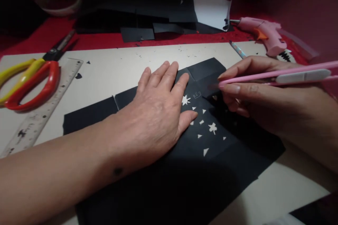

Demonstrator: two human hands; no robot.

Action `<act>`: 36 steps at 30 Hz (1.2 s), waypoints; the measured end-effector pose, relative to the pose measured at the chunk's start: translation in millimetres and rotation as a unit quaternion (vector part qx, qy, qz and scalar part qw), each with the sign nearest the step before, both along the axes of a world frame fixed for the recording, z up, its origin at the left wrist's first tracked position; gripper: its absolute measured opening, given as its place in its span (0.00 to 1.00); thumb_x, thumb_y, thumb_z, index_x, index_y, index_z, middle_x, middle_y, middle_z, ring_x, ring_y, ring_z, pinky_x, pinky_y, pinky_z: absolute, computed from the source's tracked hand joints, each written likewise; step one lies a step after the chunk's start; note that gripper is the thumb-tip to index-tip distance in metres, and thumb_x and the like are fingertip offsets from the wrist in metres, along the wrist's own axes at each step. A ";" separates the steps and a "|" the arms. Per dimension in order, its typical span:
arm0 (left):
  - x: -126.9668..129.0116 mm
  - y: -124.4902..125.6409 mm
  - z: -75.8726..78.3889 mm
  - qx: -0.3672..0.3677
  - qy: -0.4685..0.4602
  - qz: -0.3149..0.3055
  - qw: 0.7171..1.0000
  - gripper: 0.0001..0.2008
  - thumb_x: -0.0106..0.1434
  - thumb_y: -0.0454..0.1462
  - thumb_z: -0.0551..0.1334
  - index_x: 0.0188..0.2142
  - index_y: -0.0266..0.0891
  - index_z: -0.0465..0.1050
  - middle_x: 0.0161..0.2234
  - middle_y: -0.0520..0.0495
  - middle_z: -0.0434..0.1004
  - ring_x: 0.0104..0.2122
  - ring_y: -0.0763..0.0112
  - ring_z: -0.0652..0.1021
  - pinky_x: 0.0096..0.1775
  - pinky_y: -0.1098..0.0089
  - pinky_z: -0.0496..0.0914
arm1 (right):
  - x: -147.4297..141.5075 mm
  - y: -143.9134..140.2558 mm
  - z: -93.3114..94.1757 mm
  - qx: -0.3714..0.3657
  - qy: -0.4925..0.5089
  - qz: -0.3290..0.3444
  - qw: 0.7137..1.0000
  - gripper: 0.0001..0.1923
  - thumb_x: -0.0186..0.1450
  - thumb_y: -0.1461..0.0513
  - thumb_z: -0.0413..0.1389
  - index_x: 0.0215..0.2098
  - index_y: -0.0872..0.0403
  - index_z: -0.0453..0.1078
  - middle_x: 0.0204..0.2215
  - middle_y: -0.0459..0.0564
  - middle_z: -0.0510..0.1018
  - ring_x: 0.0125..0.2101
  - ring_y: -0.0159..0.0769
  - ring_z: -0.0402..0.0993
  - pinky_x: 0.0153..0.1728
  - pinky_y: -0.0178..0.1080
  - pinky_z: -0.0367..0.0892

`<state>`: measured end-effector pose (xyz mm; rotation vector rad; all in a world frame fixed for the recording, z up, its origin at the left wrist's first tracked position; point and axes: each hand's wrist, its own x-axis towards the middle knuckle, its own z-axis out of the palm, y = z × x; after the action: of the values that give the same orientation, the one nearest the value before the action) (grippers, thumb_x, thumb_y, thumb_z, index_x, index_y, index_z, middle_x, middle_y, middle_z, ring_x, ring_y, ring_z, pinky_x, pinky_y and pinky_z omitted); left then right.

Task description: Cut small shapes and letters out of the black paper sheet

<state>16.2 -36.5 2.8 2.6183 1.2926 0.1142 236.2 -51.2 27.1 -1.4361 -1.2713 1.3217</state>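
- Black paper sheet (211,168) lies flat on cream mat (111,66), under both hands.
- L hand (155,116): fingers flat, slightly spread, pressing sheet; cut-out shapes (203,123) just past its fingertips.
- R hand (261,95): fingers pinching pink craft knife (277,75), long axis running L-R, tip on sheet just beyond fingertips; R hand nearer.

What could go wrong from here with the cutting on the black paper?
1. The left hand lies flat on the black paper, fingertips close to the knife tip held in the right hand; a slip could nick a finger.
2. The cut-outs sit close together, so the thin paper between them might tear.
3. The spot being cut is dark and partly hidden by the right hand, so the line may wander.
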 end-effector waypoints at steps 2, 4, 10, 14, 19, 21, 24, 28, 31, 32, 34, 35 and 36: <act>-0.1 0.4 3.2 -0.007 -0.002 0.003 1.000 0.38 0.72 0.47 0.61 0.73 0.24 0.61 0.75 0.20 0.55 0.75 0.30 0.57 0.71 0.30 0.56 | 3.1 1.8 -2.7 0.002 0.015 0.005 1.000 0.12 0.53 0.58 0.77 0.33 0.48 0.82 0.22 0.41 0.79 0.19 0.28 0.73 0.16 0.30 0.66; -3.9 4.2 3.1 0.021 -0.015 -0.014 1.000 0.41 0.72 0.51 0.62 0.73 0.23 0.60 0.75 0.20 0.55 0.75 0.31 0.58 0.71 0.32 0.58 | 5.4 2.0 -6.0 0.020 -0.008 0.016 1.000 0.11 0.56 0.57 0.76 0.34 0.47 0.81 0.22 0.41 0.80 0.20 0.27 0.73 0.17 0.29 0.66; -16.4 14.9 -7.8 0.053 0.003 -0.104 0.993 0.46 0.74 0.61 0.55 0.75 0.26 0.56 0.77 0.24 0.50 0.77 0.38 0.56 0.73 0.38 0.57 | -1.4 3.0 -10.4 0.083 -0.109 0.017 0.990 0.10 0.60 0.53 0.72 0.32 0.47 0.79 0.24 0.43 0.81 0.20 0.29 0.72 0.17 0.32 0.64; -15.0 9.5 -10.5 0.078 -0.001 -0.109 0.991 0.41 0.76 0.56 0.55 0.74 0.27 0.59 0.75 0.23 0.52 0.76 0.38 0.57 0.72 0.37 0.59 | -8.8 2.7 -9.4 0.109 -0.178 0.004 0.978 0.08 0.59 0.54 0.70 0.30 0.47 0.78 0.24 0.46 0.81 0.20 0.33 0.72 0.14 0.36 0.61; -10.2 4.2 -12.8 0.117 -0.024 -0.096 0.988 0.37 0.74 0.56 0.58 0.73 0.36 0.65 0.73 0.23 0.57 0.73 0.36 0.61 0.69 0.36 0.63 | -8.1 -3.7 -9.4 0.167 -0.256 -0.010 0.952 0.06 0.60 0.54 0.68 0.28 0.45 0.78 0.22 0.43 0.81 0.18 0.32 0.69 0.15 0.36 0.60; -9.9 4.3 -13.5 0.127 -0.029 -0.095 0.987 0.37 0.74 0.56 0.59 0.72 0.36 0.66 0.72 0.22 0.59 0.72 0.36 0.62 0.68 0.37 0.65 | -7.5 -4.8 -8.6 0.175 -0.292 -0.006 0.940 0.05 0.60 0.55 0.67 0.29 0.45 0.79 0.22 0.42 0.81 0.17 0.31 0.70 0.15 0.34 0.61; -10.0 5.1 -13.7 0.135 -0.032 -0.096 0.986 0.34 0.75 0.55 0.58 0.71 0.36 0.68 0.71 0.22 0.62 0.71 0.37 0.64 0.66 0.38 0.67 | -7.7 -5.1 -8.8 0.168 -0.323 0.011 0.931 0.04 0.60 0.56 0.66 0.29 0.45 0.78 0.24 0.42 0.84 0.18 0.30 0.73 0.16 0.32 0.64; -10.3 5.7 -13.4 0.151 -0.046 -0.100 0.982 0.32 0.77 0.53 0.54 0.69 0.35 0.70 0.70 0.22 0.65 0.70 0.38 0.66 0.65 0.39 0.68 | -6.9 -7.5 -13.8 0.196 -0.323 0.010 0.926 0.04 0.63 0.55 0.66 0.32 0.43 0.78 0.28 0.39 0.86 0.20 0.29 0.78 0.18 0.28 0.67; -10.7 5.6 -14.3 0.159 -0.054 -0.100 0.981 0.31 0.78 0.52 0.53 0.69 0.34 0.70 0.69 0.21 0.66 0.70 0.37 0.67 0.65 0.38 0.68 | -6.6 -8.9 -15.7 0.210 -0.320 0.012 0.924 0.03 0.64 0.56 0.67 0.33 0.42 0.77 0.28 0.37 0.86 0.19 0.28 0.77 0.18 0.27 0.67; -10.8 5.5 -14.8 0.160 -0.057 -0.100 0.980 0.31 0.77 0.52 0.53 0.69 0.34 0.70 0.69 0.21 0.66 0.70 0.36 0.67 0.64 0.38 0.69 | -7.1 -8.8 -15.4 0.205 -0.320 0.012 0.925 0.03 0.64 0.57 0.67 0.33 0.42 0.77 0.27 0.37 0.86 0.18 0.28 0.77 0.17 0.28 0.66; -11.1 5.2 -16.2 0.163 -0.059 -0.101 0.980 0.31 0.77 0.52 0.54 0.69 0.33 0.71 0.69 0.20 0.66 0.70 0.36 0.67 0.64 0.38 0.69 | -8.9 -7.7 -14.2 0.196 -0.319 0.008 0.927 0.03 0.62 0.57 0.67 0.31 0.43 0.78 0.26 0.37 0.86 0.17 0.29 0.76 0.16 0.28 0.66; -11.1 5.2 -16.8 0.165 -0.059 -0.101 0.979 0.31 0.77 0.52 0.54 0.69 0.33 0.70 0.69 0.20 0.66 0.70 0.36 0.67 0.65 0.38 0.69 | -9.8 -7.0 -13.6 0.195 -0.318 0.003 0.928 0.03 0.61 0.57 0.67 0.31 0.43 0.78 0.25 0.37 0.86 0.17 0.29 0.76 0.16 0.28 0.66; -11.2 5.1 -17.3 0.166 -0.059 -0.103 0.979 0.31 0.78 0.52 0.53 0.69 0.33 0.70 0.69 0.20 0.66 0.70 0.36 0.67 0.65 0.38 0.69 | -10.7 -6.3 -13.0 0.192 -0.319 0.000 0.928 0.03 0.60 0.57 0.67 0.30 0.43 0.77 0.24 0.37 0.85 0.17 0.29 0.76 0.16 0.28 0.66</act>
<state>5.0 -31.4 -14.6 2.9504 1.0316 0.4809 225.5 -57.4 14.1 -1.6232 -1.8203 0.5449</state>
